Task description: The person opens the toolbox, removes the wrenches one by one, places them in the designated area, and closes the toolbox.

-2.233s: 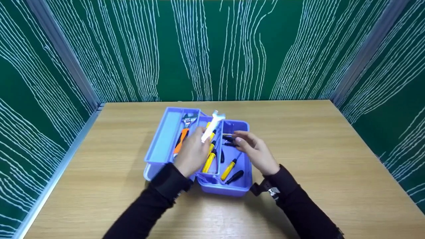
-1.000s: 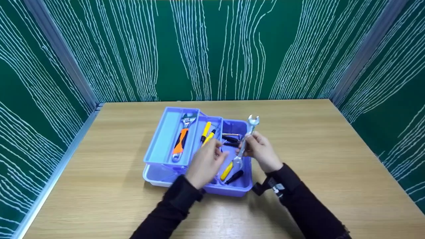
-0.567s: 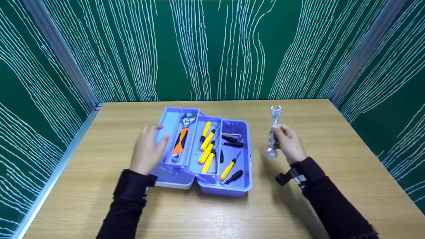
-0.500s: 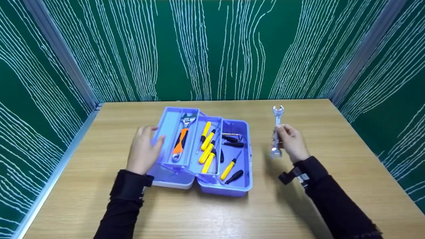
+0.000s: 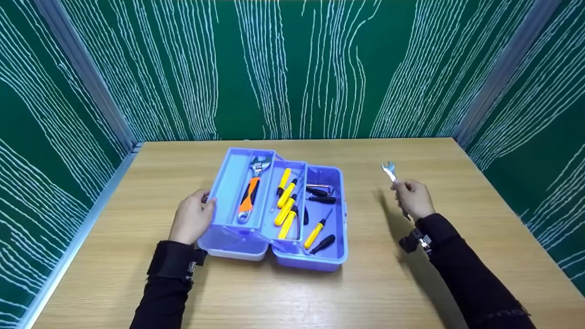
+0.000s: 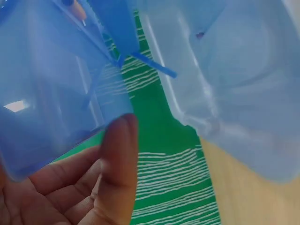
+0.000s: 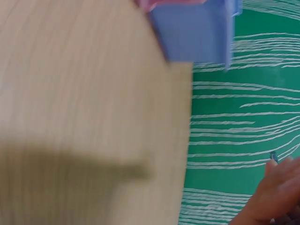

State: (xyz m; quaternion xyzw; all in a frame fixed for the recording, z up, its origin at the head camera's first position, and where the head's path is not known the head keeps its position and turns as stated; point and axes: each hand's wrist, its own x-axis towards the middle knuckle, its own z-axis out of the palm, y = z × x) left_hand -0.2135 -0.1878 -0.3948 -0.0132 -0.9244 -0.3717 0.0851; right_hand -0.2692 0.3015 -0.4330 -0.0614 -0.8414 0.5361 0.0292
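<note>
An open purple toolbox [image 5: 343,214] with fold-out trays stands on the table. My left hand [image 5: 191,218] is at the left rim of its upper tray [image 5: 224,187]; in the left wrist view the thumb [image 6: 121,154] is on one side of the tray edge and the fingers on the other, pinching it. Right of the toolbox, my right hand [image 5: 415,199] holds a silver open-end wrench [image 5: 389,171] above the table, one jaw pointing away. Most of the wrench's handle is hidden by the fingers; only its tip [image 7: 273,156] shows in the right wrist view.
An adjustable wrench [image 5: 249,196] with an orange and black handle lies in the left tray. Several yellow screwdrivers [image 5: 286,208] fill the middle tray. The bottom holds another yellow screwdriver [image 5: 315,233] and black-handled tools [image 5: 323,244]. Green walls [image 5: 292,68] enclose the wooden table [image 5: 292,301].
The wrench passed from my left hand to my right, which carried it right, out of the toolbox, and tilted it. My left hand moved left to the tray's rim.
</note>
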